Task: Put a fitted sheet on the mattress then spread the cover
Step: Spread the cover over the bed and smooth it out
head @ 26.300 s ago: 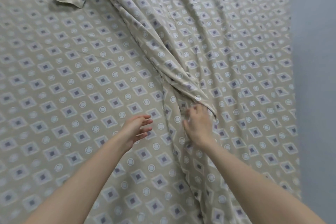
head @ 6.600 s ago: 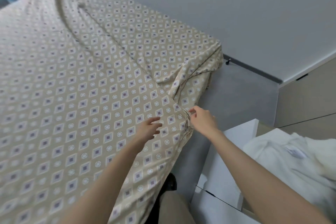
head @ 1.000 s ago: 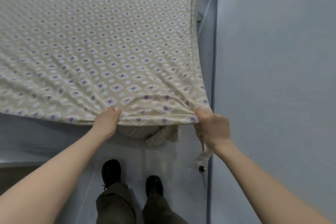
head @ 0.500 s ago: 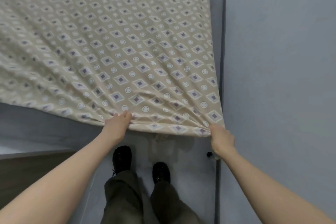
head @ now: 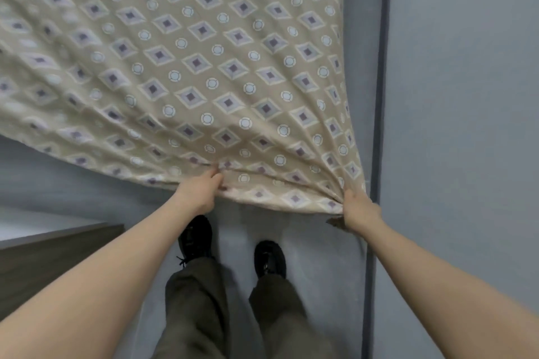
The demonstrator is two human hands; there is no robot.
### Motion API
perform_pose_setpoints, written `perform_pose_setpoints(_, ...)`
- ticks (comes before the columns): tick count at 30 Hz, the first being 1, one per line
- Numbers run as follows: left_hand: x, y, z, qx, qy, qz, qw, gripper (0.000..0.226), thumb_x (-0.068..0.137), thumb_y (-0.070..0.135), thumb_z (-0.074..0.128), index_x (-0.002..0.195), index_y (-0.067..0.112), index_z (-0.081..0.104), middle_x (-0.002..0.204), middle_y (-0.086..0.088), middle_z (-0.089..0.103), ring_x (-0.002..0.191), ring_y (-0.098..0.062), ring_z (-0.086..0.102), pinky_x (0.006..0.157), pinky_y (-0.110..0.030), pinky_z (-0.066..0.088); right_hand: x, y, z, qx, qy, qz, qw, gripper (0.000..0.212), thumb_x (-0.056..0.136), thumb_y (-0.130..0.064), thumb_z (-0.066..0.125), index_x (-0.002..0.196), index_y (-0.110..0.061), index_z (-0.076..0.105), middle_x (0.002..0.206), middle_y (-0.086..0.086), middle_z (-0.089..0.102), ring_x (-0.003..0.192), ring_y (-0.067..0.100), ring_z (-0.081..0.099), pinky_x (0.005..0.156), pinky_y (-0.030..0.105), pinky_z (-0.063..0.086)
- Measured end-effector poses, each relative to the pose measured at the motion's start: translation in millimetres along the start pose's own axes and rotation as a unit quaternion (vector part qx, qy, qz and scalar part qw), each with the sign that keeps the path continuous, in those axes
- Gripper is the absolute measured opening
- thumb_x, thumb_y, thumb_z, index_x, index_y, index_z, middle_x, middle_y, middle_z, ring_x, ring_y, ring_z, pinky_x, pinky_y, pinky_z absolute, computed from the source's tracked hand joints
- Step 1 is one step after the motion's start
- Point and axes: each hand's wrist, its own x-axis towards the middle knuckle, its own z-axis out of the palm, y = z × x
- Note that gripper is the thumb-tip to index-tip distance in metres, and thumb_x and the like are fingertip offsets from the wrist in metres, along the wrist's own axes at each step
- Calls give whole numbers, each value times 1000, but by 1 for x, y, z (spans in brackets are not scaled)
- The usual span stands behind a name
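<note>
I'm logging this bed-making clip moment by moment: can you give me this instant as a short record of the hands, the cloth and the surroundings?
left-hand grip: bunches the patterned sheet at its near edge
right-hand grip: clutches the sheet's near right corner
sheet: stretched, creases fanning out from both hands
feet: black shoes on grey floor
right side: grey wall
</note>
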Motion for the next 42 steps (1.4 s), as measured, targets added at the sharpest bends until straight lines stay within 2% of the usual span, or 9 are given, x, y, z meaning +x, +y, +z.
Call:
perform_pose_setpoints(4, 5, -3, 10, -59, -93, -3, 994, 53, 93, 9, 44, 143, 20, 32, 155, 0, 21, 135, -24, 35, 102, -36, 37, 2, -16, -6, -58, -86, -15, 994, 55, 93, -12, 46, 145, -13, 26, 148, 11, 34, 133, 30, 38, 100, 42, 38)
perform_pose_setpoints(9, 1, -13, -7, -242, 57, -68, 966, 43, 94, 17, 41, 137, 16, 41, 141, -7, 43, 124, -27, 46, 97, -38, 41, -16, -51, -46, 41, 247, -125, 960, 26, 92, -14, 44, 116, -10, 52, 114, 9, 58, 103, 30, 52, 74, 36, 35)
perform_pose_setpoints(14, 12, -51, -55, -562, 132, -175, 798, 51, 94, 39, 49, 136, 12, 41, 136, -8, 50, 118, -29, 51, 92, -39, 47, -22, -99, -105, 135, 365, -209, 897, 34, 87, -10, 53, 120, -19, 53, 119, 7, 49, 109, 29, 46, 85, 42, 41)
perform_pose_setpoints(17, 19, -75, -76, -712, 109, -216, 660, 68, 89, 53, 54, 139, 10, 39, 138, -7, 47, 111, -29, 55, 79, -42, 50, -16, -124, -124, 129, 294, -189, 928, 58, 90, -17, 56, 140, -38, 36, 154, 8, 15, 136, 46, 14, 102, 59, 31)
perform_pose_setpoints(19, 22, -88, -82, -740, 97, -225, 627, 64, 90, 51, 56, 135, 7, 44, 132, -9, 52, 94, -29, 58, 73, -41, 51, -10, -133, -122, 157, 193, -156, 956, 72, 92, -24, 56, 147, -49, 16, 158, 2, -17, 137, 56, -15, 104, 64, 27)
perform_pose_setpoints(24, 29, -116, -76, -747, 92, -227, 618, 31, 93, 35, 59, 99, 5, 58, 116, -9, 61, 71, -23, 61, 56, -37, 52, -1, -146, -101, 205, 161, -86, 962, 101, 86, -2, 53, 148, -40, -18, 148, 9, -42, 129, 53, -37, 90, 39, 48)
perform_pose_setpoints(28, 28, -123, -78, -747, 68, -221, 624, 26, 95, 31, 56, 101, 6, 60, 117, -9, 59, 99, -29, 61, 61, -36, 50, -5, -159, -119, 172, 111, -19, 979, 99, 87, 4, 45, 148, -34, -23, 148, 16, -40, 134, 53, -29, 98, 42, 42)
perform_pose_setpoints(35, -34, -141, -118, -692, 0, -176, 700, 37, 100, 22, 44, 135, 11, 46, 134, -8, 52, 103, -26, 54, 83, -31, 38, -52, -170, -187, 156, 95, -26, 983, 56, 89, -20, 45, 144, -19, 34, 138, 12, 48, 123, 33, 47, 99, 44, 42)
perform_pose_setpoints(42, -132, -187, -209, -751, 39, -73, 655, 30, 99, 12, 39, 125, 13, 53, 114, -2, 59, 97, -22, 59, 74, -28, 48, -146, -211, -274, 211, 149, -61, 964, 50, 91, -16, 43, 141, -21, 42, 124, 4, 60, 107, 23, 58, 84, 34, 49)
